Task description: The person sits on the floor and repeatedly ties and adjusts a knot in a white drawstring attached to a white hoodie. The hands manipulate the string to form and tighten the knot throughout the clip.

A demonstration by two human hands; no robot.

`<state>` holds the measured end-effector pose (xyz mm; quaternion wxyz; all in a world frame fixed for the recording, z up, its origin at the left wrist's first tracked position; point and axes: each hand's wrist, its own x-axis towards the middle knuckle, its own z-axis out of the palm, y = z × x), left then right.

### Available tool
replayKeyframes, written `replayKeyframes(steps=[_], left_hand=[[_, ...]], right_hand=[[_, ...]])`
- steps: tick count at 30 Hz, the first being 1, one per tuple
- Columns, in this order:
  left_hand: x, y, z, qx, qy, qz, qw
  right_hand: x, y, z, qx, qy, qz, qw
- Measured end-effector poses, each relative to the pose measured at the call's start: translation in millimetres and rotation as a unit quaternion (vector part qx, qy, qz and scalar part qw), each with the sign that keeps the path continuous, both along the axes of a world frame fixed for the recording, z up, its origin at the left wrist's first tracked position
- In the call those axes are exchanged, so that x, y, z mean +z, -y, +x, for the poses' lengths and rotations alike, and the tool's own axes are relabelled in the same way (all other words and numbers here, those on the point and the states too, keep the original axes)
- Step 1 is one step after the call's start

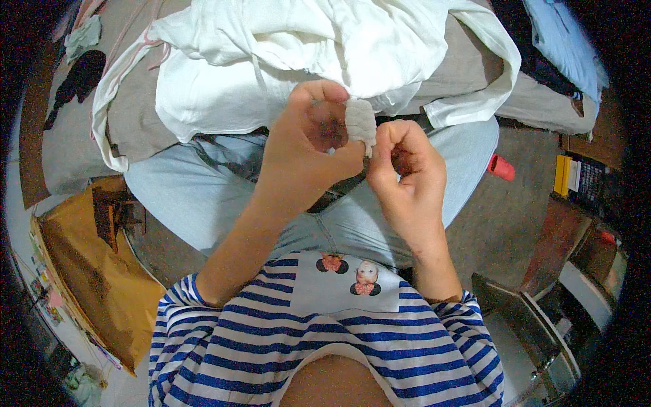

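Note:
My left hand (288, 146) is raised over my lap, with its thumb and fingers closed round a small off-white piece of gathered, ribbed fabric (361, 123). The top of that piece meets the white garment (237, 95) behind it; I cannot tell whether the two are joined. Just to the right, the thumb and index finger of my right hand (413, 173) are pinched together beside the fabric's lower edge. Whatever sits in that pinch is too small to make out. The garment lies spread on a beige cloth, one long sleeve (485, 88) reaching to the right.
Beige cloth (536, 102) covers the surface before me. Blue denim (569, 47) lies at the far right, a black item (81, 78) at the far left. A red spool-like object (500, 167) is on the floor to the right. A brown paper bag (102, 264) stands left.

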<state>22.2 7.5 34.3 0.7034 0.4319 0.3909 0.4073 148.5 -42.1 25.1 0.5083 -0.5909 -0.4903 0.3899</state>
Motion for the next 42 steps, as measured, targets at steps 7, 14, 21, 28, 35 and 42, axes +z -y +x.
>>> replayKeyframes(steps=[7,14,21,28,35,42], left_hand=[[1,0,-4,-0.012,0.02,-0.009,1.0],[6,2,-3,-0.011,-0.036,0.034,0.999],[5,4,-6,-0.011,0.009,0.019,1.0],[9,3,-6,-0.005,0.029,-0.033,0.999],[3,5,-2,0.007,-0.055,0.117,0.992],[2,9,1,0.044,-0.082,0.183,0.979]], right_hand=[[1,0,11,0.089,-0.259,-0.097,0.957],[-1,-4,7,0.073,-0.299,-0.095,0.947],[3,-8,3,0.074,-0.249,-0.086,0.962],[2,-7,1,0.059,-0.257,-0.076,0.962],[-3,-2,7,0.106,-0.31,-0.048,0.944],[-7,-1,6,0.109,-0.308,-0.04,0.944]])
